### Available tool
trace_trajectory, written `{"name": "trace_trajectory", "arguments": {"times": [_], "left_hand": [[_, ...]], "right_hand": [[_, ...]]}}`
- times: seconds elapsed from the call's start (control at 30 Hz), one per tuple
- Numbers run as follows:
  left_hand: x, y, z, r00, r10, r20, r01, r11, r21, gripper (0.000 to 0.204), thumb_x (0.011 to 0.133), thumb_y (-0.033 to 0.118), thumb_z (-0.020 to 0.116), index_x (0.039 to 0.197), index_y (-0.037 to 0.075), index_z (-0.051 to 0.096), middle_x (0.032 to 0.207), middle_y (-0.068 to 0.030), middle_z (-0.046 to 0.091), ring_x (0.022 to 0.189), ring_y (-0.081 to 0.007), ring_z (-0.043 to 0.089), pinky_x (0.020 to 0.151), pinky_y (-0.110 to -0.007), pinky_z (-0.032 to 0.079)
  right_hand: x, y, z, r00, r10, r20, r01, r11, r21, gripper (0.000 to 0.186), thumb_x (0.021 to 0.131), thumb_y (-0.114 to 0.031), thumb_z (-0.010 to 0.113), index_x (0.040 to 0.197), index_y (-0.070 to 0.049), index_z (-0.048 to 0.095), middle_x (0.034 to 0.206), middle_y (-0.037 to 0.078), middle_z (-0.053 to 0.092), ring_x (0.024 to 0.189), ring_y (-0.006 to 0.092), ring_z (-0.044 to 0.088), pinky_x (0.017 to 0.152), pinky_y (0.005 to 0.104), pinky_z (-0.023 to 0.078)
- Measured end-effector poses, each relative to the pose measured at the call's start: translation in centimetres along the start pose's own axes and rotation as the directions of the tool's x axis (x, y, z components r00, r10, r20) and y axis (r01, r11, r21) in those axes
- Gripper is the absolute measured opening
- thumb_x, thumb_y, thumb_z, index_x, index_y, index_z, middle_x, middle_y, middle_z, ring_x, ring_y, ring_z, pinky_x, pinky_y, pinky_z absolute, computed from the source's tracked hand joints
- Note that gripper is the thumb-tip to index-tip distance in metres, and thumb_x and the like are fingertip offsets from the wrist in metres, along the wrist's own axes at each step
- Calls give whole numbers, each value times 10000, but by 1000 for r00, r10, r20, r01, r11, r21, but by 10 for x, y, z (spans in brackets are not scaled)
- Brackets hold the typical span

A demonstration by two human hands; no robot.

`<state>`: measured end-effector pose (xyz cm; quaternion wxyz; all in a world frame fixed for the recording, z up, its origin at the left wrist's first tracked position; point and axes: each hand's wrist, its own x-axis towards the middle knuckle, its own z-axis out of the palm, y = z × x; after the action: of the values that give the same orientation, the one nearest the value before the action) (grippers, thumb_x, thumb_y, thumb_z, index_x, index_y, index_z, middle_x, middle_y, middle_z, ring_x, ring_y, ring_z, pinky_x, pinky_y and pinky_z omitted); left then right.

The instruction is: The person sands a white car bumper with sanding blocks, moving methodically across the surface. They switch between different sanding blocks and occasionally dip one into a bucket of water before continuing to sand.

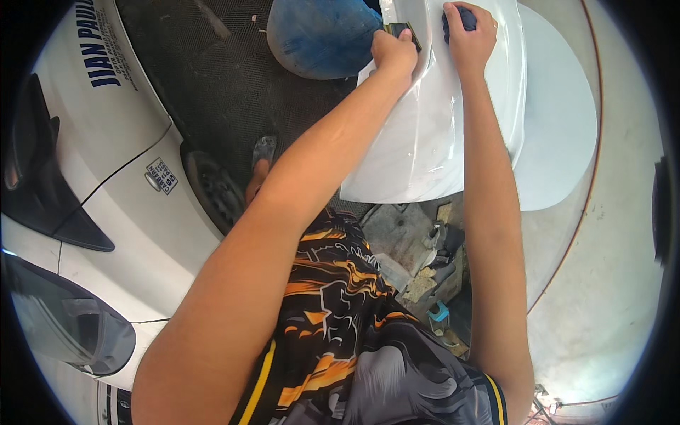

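Observation:
My left hand (395, 51) grips a flat black tool with yellow edging (411, 35), like a squeegee, against a glossy white curved panel (414, 134) at upper centre. My right hand (476, 39), higher and farther right, is closed around a dark rounded pad or bunched cloth (453, 25) on the same panel. Both arms stretch forward from the lower edge. A pale, rounded sheet or panel (556, 127) lies beneath and to the right of the glossy one.
A white vehicle (117, 212) runs along the left. A scuffed blue drum (308, 32) stands at top centre on dark matting (227, 85). A sandalled foot (258, 173) shows left of centre. Scraps (404, 248) lie below the panel; a white curved surface (620, 283) fills the right.

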<state>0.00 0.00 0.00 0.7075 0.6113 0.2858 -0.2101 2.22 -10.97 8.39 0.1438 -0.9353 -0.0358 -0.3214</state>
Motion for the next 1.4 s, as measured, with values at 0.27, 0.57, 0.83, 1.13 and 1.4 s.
{"name": "trace_trajectory", "arguments": {"times": [0.27,0.57,0.83,1.13,1.4], "left_hand": [[-25,11,-52,920,378,-103,-384,922,-46,370,986,268,656,1171,-42,578,1246,-277,645,1125,-408,657,906,-501,513],[-90,-34,-20,667,683,297,-743,641,194,479,1067,144,461,1494,-72,430,1579,-280,400,1498,-379,357,1234,-430,296],[-78,-18,-11,847,513,144,-515,857,-23,628,1064,279,534,1552,-60,329,1515,-279,492,1449,-423,419,1182,-423,362],[-57,30,-46,830,545,120,-515,830,-214,471,1092,251,483,1449,-56,502,1456,-275,555,1324,-383,572,1102,-393,433],[2,136,48,489,736,468,-844,535,40,890,1000,696,434,1535,-15,423,1577,-313,391,1530,-531,165,1250,-555,162]], "right_hand": [[-5,-5,1,1000,17,-9,-17,999,28,214,881,-230,723,910,-19,703,981,187,667,997,385,593,911,474,446],[-3,-4,-3,1000,14,9,-14,1000,19,210,882,-220,726,930,-17,705,993,186,671,1002,385,592,911,464,452],[-6,-6,-2,1000,28,8,-28,999,22,195,876,-210,725,926,-23,700,995,173,680,997,367,606,913,451,462],[-8,5,8,996,-1,-84,5,999,51,123,810,-235,773,871,-134,740,952,59,701,1013,307,621,902,447,466],[-9,-5,7,984,71,-161,-60,996,72,156,744,-171,760,879,-119,700,918,103,653,980,344,603,841,466,450]]}}
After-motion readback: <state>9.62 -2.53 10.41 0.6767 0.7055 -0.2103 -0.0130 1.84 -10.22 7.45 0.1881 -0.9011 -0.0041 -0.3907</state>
